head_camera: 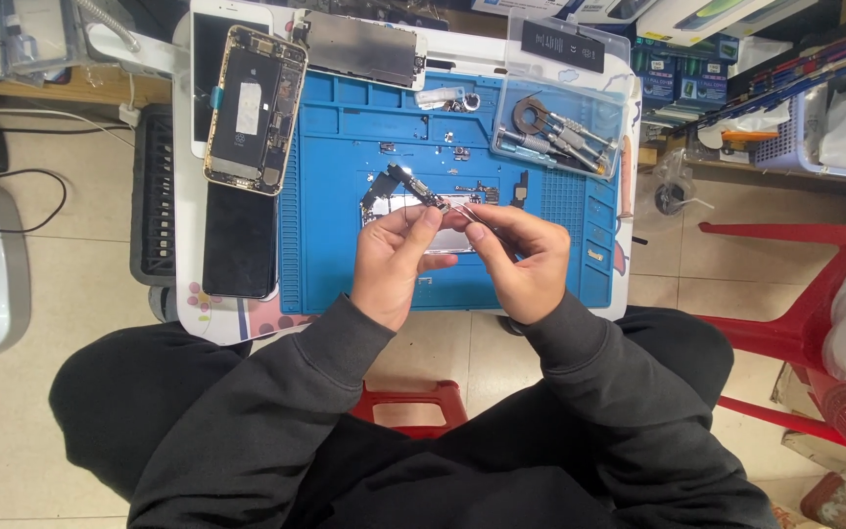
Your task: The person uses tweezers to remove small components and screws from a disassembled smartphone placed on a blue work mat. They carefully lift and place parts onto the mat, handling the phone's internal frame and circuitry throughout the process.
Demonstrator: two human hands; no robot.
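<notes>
Blue mat, dark parts, red seating

A bright blue work mat [345, 264] with moulded compartments lies on a white table [184, 245] bearing pink cartoon prints at its near left corner. At far left, the opened phone shell [255, 108] is gold-rimmed with a black inside; a glossy black screen panel [239, 240] lies near it. The small circuit board [413, 188] is dark with silvery metal. Sleeves [335, 362] are charcoal. Right, a red plastic chair [795, 323]; the floor tiles [22, 421] are beige.
</notes>
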